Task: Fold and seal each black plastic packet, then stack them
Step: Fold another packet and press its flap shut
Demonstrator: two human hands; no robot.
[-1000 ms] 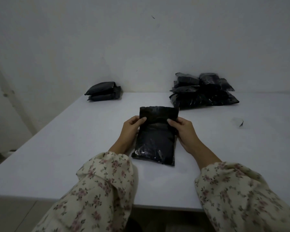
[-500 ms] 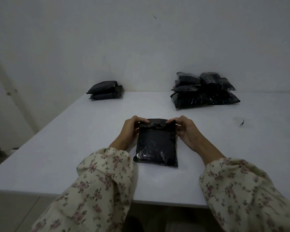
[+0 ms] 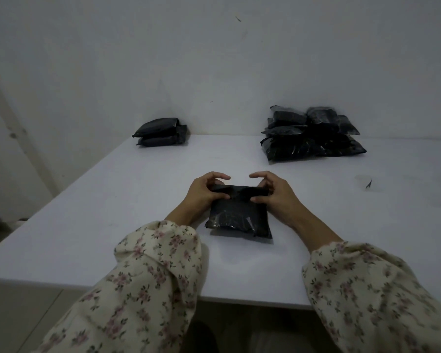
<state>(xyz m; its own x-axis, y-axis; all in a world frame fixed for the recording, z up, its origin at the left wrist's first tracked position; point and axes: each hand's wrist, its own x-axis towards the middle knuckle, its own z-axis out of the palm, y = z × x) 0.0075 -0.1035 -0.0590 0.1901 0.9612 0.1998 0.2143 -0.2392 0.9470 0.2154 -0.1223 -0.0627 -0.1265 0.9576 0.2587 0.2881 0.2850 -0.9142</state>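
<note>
At frame centre, on a white table (image 3: 112, 200) set against a bare grey wall (image 3: 214, 59), a black packet (image 3: 239, 216) is pinched at its folded top edge by the left hand (image 3: 204, 191) and right hand (image 3: 275, 192), with a small stack (image 3: 161, 132) at upper left and a larger pile (image 3: 313, 135) at upper right.

both hands (image 3: 242, 193) on folded packet (image 3: 239, 215)

Packet (image 3: 239, 215) lies on the bench (image 3: 112, 205) near its front; small stack (image 3: 159, 132) back left, bigger pile (image 3: 312, 136) back right
</note>
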